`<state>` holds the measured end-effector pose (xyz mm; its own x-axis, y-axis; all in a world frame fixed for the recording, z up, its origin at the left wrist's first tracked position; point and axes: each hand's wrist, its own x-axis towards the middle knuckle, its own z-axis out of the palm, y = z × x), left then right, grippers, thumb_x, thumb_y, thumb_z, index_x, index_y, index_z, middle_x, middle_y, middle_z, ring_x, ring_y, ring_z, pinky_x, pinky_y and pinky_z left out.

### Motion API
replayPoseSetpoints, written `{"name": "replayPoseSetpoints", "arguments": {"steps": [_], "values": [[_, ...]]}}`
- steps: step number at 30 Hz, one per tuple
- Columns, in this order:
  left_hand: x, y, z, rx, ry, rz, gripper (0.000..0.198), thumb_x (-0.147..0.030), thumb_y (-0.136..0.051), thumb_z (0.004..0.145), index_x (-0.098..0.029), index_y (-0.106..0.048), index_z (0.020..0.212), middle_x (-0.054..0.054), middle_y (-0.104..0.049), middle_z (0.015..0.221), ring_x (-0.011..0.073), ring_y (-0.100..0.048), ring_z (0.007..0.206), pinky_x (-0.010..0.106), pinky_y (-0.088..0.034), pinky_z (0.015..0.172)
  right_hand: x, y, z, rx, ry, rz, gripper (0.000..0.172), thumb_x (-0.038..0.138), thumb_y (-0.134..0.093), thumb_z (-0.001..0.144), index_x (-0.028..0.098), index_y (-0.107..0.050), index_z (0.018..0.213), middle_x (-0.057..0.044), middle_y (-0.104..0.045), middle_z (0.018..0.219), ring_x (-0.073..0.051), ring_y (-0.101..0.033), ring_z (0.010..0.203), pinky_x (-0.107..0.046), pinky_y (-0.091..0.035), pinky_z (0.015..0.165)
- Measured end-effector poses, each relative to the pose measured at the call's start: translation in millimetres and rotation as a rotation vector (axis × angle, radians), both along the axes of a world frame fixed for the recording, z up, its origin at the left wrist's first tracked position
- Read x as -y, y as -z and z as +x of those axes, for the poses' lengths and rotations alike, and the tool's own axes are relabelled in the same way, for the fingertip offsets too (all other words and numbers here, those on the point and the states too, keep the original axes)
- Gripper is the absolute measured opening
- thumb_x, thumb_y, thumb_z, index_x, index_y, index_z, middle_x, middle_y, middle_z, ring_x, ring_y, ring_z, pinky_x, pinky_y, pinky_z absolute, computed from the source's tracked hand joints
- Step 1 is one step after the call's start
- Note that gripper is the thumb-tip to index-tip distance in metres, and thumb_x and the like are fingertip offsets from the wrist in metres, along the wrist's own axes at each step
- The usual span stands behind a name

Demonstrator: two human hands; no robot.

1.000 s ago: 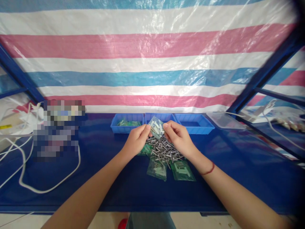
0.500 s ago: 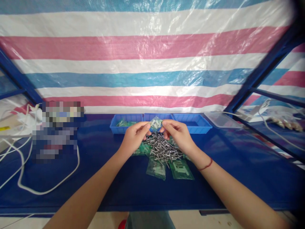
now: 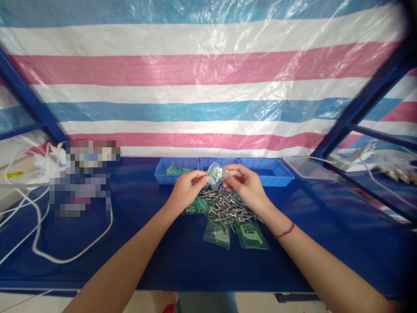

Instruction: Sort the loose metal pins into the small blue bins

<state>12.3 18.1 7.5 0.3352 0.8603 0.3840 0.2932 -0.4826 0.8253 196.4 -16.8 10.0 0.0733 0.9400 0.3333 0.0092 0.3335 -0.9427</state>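
My left hand [image 3: 186, 189] and my right hand [image 3: 245, 184] both pinch a small clear plastic bag [image 3: 215, 173] between them, held just above a heap of small metal pins [image 3: 224, 206] on the blue table [image 3: 163, 252]. Fingers of both hands are closed on the bag's edges. Around the heap lie small green-printed bags [image 3: 250, 234], some partly under the pins. A red string circles my right wrist.
Three blue trays [image 3: 270, 174] stand in a row behind my hands; the left one holds filled bags. A clear lid [image 3: 308, 168] lies to the right. White cables [image 3: 39, 243] loop over the left of the table. A striped tarpaulin [image 3: 202, 87] forms the back wall.
The small bag has been lowered a little and drawn closer between my fingertips. The view has shifted slightly; the heap and trays stay put.
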Motion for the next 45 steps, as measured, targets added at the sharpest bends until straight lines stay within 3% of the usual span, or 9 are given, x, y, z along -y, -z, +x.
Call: {"name": "replayPoseSetpoints", "arguments": {"steps": [5,11,15,19,22,28,33,37,45], "values": [[-1,-6.6,-5,-0.153,-0.054,0.151,0.017,-0.028,-0.055,0.086,-0.020,-0.069,0.091,0.001,-0.073,0.088,0.0165,-0.066,0.081,0.025,-0.049,0.074,2,-1.6,0,0.041,0.018,0.023,0.029,0.035,-0.069,0.074,0.018,-0.060,0.095,0.002,-0.064,0.066,-0.011,-0.057,0.052,-0.025,-0.046,0.051],[-21,-17.7,-35,-0.142,-0.452,0.316,0.027,-0.028,-0.048,0.090,-0.020,-0.060,0.113,0.005,-0.071,0.097,0.0185,-0.064,0.090,0.029,-0.047,0.083,4,-6.3,3,0.062,0.078,0.093,0.024,0.034,-0.061,0.079,0.018,-0.058,0.098,0.001,-0.061,0.070,-0.010,-0.053,0.049,-0.025,-0.042,0.048],[-33,-16.9,-54,-0.274,-0.582,0.271,0.030,-0.028,-0.047,0.090,-0.020,-0.056,0.117,0.005,-0.071,0.092,0.0215,-0.062,0.094,0.034,-0.045,0.085,3,-3.6,4,0.100,0.081,0.091,0.023,0.031,-0.059,0.080,0.019,-0.057,0.099,0.002,-0.059,0.070,-0.010,-0.052,0.049,-0.025,-0.042,0.049],[-31,-13.5,-56,-0.676,-0.582,0.209,0.029,-0.039,-0.045,0.091,-0.025,-0.070,0.095,0.006,-0.067,0.112,0.0329,-0.047,0.116,0.051,-0.037,0.092,5,0.3,3,0.184,0.071,0.101,0.021,0.028,-0.056,0.082,0.019,-0.058,0.100,0.002,-0.057,0.070,-0.011,-0.051,0.052,-0.026,-0.042,0.052],[-26,-12.8,-52,-0.774,-0.572,0.211,0.038,-0.044,-0.038,0.093,-0.027,-0.072,0.095,0.005,-0.060,0.126,0.0336,-0.038,0.124,0.053,-0.034,0.095,8,-1.5,5,0.378,0.060,0.160,0.015,0.024,-0.052,0.083,0.018,-0.061,0.093,0.000,-0.060,0.072,-0.012,-0.051,0.057,-0.027,-0.040,0.054],[-25,-13.0,-49,-0.841,-0.426,0.145,0.048,-0.047,-0.026,0.096,-0.027,-0.069,0.103,0.006,-0.064,0.120,0.0307,-0.049,0.116,0.057,-0.029,0.098,24,-16.9,0,0.933,-0.379,0.391,0.002,0.019,-0.062,0.073,0.019,-0.063,0.071,-0.001,-0.062,0.072,-0.016,-0.053,0.073,-0.034,-0.038,0.077],[-23,-12.2,-49,-0.852,-0.401,0.152,0.048,-0.052,-0.025,0.094,-0.030,-0.065,0.111,0.006,-0.061,0.124,0.0318,-0.051,0.115,0.062,-0.027,0.098,42,-23.8,-8,1.146,-0.470,0.361,0.039,0.053,-0.076,0.059,0.021,-0.067,0.081,-0.003,-0.061,0.093,-0.022,-0.049,0.091,-0.038,-0.031,0.083],[-22,-12.8,-48,-0.851,-0.387,0.120,0.051,-0.055,-0.023,0.094,-0.031,-0.064,0.113,0.006,-0.064,0.120,0.0321,-0.051,0.115,0.065,-0.025,0.098,48,-25.2,-10,1.227,-0.489,0.345,0.051,0.060,-0.075,0.055,0.022,-0.068,0.089,-0.004,-0.058,0.099,-0.024,-0.046,0.093,-0.038,-0.031,0.083],[-20,-5.7,-45,-0.795,-0.430,0.176,0.044,-0.054,-0.032,0.093,-0.031,-0.061,0.117,0.007,-0.056,0.132,0.0360,-0.032,0.130,0.072,-0.014,0.100,55,-24.2,-19,1.215,-0.466,0.398,0.014,0.028,-0.073,0.065,0.021,-0.070,0.077,-0.005,-0.057,0.102,-0.023,-0.046,0.096,-0.037,-0.034,0.085]]}}
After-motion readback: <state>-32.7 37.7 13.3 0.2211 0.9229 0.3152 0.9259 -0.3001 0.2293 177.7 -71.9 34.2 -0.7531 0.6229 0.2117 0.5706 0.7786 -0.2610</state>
